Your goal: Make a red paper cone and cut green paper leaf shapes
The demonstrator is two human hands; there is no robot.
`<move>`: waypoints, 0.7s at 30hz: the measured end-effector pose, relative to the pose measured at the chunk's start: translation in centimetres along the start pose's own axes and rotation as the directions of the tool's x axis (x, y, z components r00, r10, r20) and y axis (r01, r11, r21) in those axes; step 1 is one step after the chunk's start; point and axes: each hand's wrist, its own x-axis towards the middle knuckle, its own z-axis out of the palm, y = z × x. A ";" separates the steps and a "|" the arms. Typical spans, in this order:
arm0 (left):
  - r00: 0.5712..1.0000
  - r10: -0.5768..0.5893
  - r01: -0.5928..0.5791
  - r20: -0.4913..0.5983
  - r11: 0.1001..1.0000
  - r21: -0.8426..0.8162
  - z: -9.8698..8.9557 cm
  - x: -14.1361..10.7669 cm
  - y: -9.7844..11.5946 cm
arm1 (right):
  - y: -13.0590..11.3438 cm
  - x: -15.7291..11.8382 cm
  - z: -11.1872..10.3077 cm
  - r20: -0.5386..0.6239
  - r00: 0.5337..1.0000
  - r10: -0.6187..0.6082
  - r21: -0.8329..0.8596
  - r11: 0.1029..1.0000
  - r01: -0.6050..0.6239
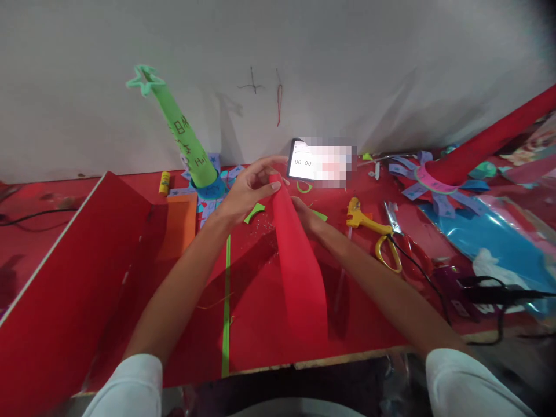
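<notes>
A sheet of red paper (301,260), rolled into a narrow cone, stretches from the middle of the table toward me. Its narrow end is pinched by my left hand (256,184), thumb on top. My right hand (304,213) is on the far right side of the cone; its fingers are mostly hidden behind the paper. Green paper scraps (254,212) lie close to my left hand. A phone (310,161) showing a timer leans against the wall just beyond my hands.
On the left stand a green paper cone (185,130) with a star top, a glue stick (164,183) and a red board (65,260). A yellow glue gun (367,220), scissors (393,231), a black cable (425,277) and a red paper cone (486,139) are on the right.
</notes>
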 end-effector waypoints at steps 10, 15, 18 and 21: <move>0.986 0.103 -0.057 -0.131 0.946 0.318 -1.1 0.7 0.3 | -3.3 -0.4 -1.4 -0.057 0.994 -0.094 -0.026 0.995 0.093; 0.979 0.129 -0.061 -0.160 0.926 0.372 -1.1 1.0 -0.5 | -3.9 -1.1 0.0 0.009 0.992 -0.129 -0.080 0.988 0.130; 0.981 0.122 -0.061 -0.152 0.934 0.352 -1.1 1.0 -0.6 | -3.9 -1.3 0.8 -0.018 0.998 -0.067 -0.032 0.997 0.066; 0.989 0.101 -0.063 -0.113 0.953 0.297 -1.4 0.9 0.0 | -4.4 -1.6 0.7 -0.002 1.000 -0.012 0.041 0.999 0.012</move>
